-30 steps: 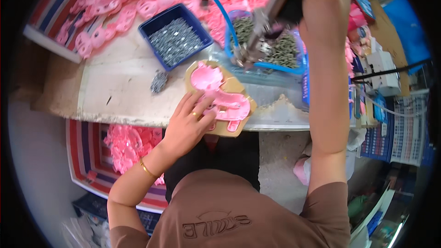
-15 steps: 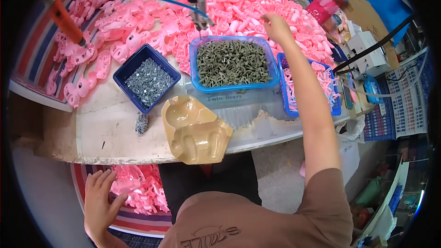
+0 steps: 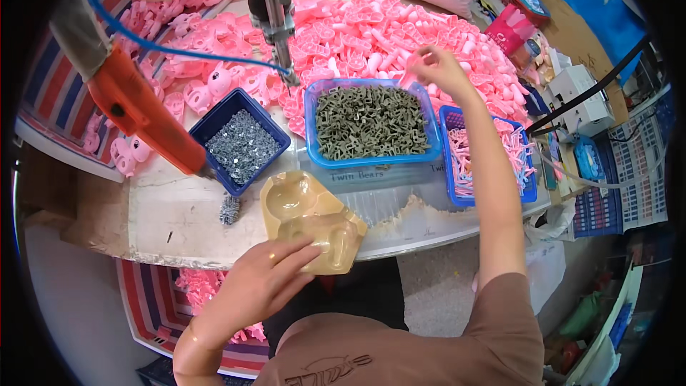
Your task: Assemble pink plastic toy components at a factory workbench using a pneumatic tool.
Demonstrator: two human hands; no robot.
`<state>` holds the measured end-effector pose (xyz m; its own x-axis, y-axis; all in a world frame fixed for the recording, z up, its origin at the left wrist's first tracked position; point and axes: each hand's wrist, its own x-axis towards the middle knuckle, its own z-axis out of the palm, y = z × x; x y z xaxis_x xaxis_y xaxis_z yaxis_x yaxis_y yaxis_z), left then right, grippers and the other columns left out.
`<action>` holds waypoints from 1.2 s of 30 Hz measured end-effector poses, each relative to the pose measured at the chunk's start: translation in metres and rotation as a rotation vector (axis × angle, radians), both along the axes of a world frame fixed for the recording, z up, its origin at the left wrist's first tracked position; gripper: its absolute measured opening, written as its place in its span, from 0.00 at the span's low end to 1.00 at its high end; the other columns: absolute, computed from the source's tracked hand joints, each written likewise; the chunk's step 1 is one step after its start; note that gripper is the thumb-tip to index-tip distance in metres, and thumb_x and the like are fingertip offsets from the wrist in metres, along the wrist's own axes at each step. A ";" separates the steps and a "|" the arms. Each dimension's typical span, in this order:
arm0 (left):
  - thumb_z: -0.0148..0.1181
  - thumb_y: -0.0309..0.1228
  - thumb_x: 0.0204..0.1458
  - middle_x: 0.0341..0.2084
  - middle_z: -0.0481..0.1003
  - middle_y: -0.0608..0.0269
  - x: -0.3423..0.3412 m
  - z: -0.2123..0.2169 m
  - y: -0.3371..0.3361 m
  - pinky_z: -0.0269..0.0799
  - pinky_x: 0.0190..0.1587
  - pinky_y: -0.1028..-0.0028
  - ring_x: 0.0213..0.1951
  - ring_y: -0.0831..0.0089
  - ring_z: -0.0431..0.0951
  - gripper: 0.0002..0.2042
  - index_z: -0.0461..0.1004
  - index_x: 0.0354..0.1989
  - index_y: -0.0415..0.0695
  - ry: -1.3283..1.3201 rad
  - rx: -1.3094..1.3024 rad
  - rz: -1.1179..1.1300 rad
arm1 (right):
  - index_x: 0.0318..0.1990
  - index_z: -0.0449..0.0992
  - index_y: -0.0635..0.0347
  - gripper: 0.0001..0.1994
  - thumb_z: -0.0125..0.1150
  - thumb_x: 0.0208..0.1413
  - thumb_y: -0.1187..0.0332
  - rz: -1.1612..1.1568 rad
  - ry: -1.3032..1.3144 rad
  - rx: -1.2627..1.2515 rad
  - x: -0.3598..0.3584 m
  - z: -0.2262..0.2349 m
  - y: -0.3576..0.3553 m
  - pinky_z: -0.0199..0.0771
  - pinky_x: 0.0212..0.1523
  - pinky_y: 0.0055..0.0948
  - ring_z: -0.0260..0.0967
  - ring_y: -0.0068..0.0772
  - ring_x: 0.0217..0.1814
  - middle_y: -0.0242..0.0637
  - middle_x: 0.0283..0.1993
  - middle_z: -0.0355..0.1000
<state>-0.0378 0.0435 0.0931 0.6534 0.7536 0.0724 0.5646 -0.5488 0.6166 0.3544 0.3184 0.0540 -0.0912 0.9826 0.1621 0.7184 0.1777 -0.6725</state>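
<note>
At the desk's [image 3: 179, 221] near edge, the left hand [image 3: 268, 279] is resting open, fingers spread, on a tan moulded tray [image 3: 311, 221]. Beyond a blue bin of grey parts [image 3: 368, 121], the right hand [image 3: 436, 68] is pinching together over the pink plastic pieces [image 3: 357, 36] heaped at the far edge.

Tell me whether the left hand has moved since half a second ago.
Yes. The left hand has come up from beside the pink parts below the bench and now rests its fingers on the tan mould at the bench edge.

White worktable [image 3: 179, 221], tan mould [image 3: 311, 223], blue trays, pink parts [image 3: 371, 28]
</note>
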 end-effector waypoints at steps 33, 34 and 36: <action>0.67 0.30 0.47 0.51 0.76 0.60 0.047 -0.092 -0.031 0.72 0.56 0.62 0.54 0.59 0.74 0.23 0.75 0.54 0.41 -0.042 0.287 0.105 | 0.52 0.75 0.60 0.11 0.54 0.65 0.67 0.358 0.165 -0.202 -0.059 0.023 -0.050 0.72 0.44 0.24 0.72 0.19 0.44 0.30 0.45 0.75; 0.67 0.29 0.47 0.51 0.76 0.60 0.048 -0.096 -0.031 0.72 0.56 0.62 0.54 0.60 0.75 0.23 0.75 0.54 0.41 -0.023 0.294 0.112 | 0.53 0.75 0.60 0.12 0.55 0.65 0.68 0.483 0.218 -0.229 -0.075 0.024 -0.069 0.71 0.44 0.23 0.71 0.18 0.43 0.29 0.43 0.75; 0.67 0.29 0.47 0.51 0.76 0.60 0.048 -0.102 -0.030 0.72 0.55 0.63 0.53 0.61 0.75 0.24 0.74 0.55 0.41 0.001 0.297 0.133 | 0.52 0.75 0.60 0.12 0.57 0.63 0.69 0.663 0.236 -0.249 -0.109 0.017 -0.104 0.70 0.43 0.23 0.71 0.18 0.43 0.28 0.40 0.76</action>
